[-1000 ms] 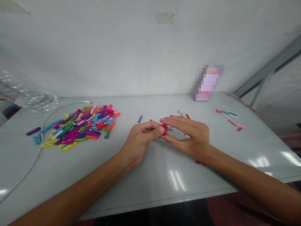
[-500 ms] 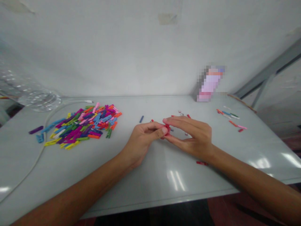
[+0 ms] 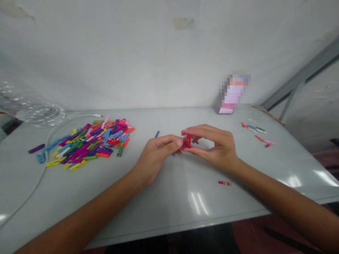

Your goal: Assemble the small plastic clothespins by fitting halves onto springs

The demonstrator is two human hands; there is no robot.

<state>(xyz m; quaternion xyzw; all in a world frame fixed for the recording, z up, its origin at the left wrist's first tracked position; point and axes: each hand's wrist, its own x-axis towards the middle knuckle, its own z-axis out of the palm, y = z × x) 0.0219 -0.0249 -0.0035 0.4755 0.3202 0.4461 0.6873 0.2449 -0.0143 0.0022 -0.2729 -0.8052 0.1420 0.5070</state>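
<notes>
Between my two hands, above the middle of the table, is a small red clothespin [image 3: 188, 141], partly covered by fingers. My left hand [image 3: 159, 151] pinches its left side between thumb and forefinger. The thumb and fingers of my right hand [image 3: 215, 143] grip it from above and below on the right. On the tabletop below my right wrist lies a red clothespin half [image 3: 224, 183]. A blue piece [image 3: 157, 134] rests just beyond my left hand. Other small bits behind my fingers are mostly hidden.
A heap of colourful clothespins [image 3: 92, 143] covers the left of the table [image 3: 159, 211]. Beside it curves a white cable [image 3: 39, 180], with a clear plastic bottle [image 3: 39, 113] behind. Loose coloured pieces [image 3: 255, 128] lie at the right. A blurred pink box [image 3: 233, 95] leans against the wall.
My hands have shifted slightly, and the red clothespin between them now shows more of its side. The view has moved a little to the right.
</notes>
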